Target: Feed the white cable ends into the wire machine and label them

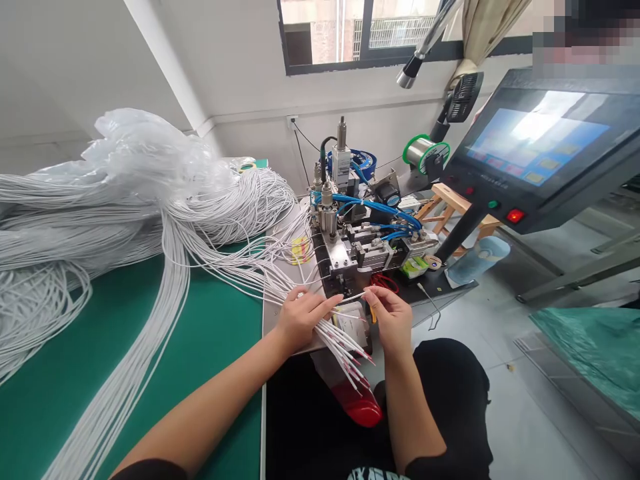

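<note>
A bundle of white cables [340,347] with reddish tips passes under my left hand [304,319], whose fingers are closed over it near the table corner. One cable runs across from there to my right hand [390,319], which pinches its end between thumb and fingers. Both hands are just in front of the metal machine [340,253] with blue air tubes. More white cables fan out behind my left hand, along the machine's left side. A small pale box lies beneath the cables between my hands.
Large coils of white cable [235,207] and clear plastic wrap [145,147] cover the left of the green table [220,333]. At the right stand a control screen [540,143] and a solder spool [420,152]. A red object [364,410] is below the cable ends.
</note>
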Tool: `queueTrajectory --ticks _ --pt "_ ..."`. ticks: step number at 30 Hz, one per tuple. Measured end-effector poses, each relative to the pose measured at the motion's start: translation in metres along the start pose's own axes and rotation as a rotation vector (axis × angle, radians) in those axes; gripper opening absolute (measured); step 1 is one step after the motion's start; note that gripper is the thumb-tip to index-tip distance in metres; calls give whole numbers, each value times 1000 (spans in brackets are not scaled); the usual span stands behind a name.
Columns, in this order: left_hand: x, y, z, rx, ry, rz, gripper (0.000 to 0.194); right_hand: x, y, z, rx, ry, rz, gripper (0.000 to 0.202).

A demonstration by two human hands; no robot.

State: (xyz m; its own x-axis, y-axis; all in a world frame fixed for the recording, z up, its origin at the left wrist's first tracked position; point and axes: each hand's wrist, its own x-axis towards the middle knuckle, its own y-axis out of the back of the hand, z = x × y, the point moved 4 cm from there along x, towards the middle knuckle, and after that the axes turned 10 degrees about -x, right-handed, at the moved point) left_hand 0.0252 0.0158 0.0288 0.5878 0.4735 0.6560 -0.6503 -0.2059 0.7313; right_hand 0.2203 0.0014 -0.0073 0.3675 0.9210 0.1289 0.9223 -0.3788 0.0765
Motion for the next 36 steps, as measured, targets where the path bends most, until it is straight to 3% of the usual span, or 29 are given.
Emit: queueTrajectory --ticks 5,12,17,23,30,36 --pt "-2 -3 -1 1 21 26 22 -1 -1 -2 -62 38 20 25" --pt "-2 -10 -5 58 109 -53 27 11 -4 9 24 -59 -205 25" --pt "-2 -10 -4 105 125 -77 38 27 -1 13 -251 12 -258 23" --pt "-2 -11 -5 156 175 -69 34 38 -8 11 -442 146 -272 25" --pt "-1 -12 -6 163 218 -78 35 45 -20 24 -292 141 -390 23" --pt "-3 -13 -7 161 227 -78 30 48 -27 46 -68 -38 -424 28"
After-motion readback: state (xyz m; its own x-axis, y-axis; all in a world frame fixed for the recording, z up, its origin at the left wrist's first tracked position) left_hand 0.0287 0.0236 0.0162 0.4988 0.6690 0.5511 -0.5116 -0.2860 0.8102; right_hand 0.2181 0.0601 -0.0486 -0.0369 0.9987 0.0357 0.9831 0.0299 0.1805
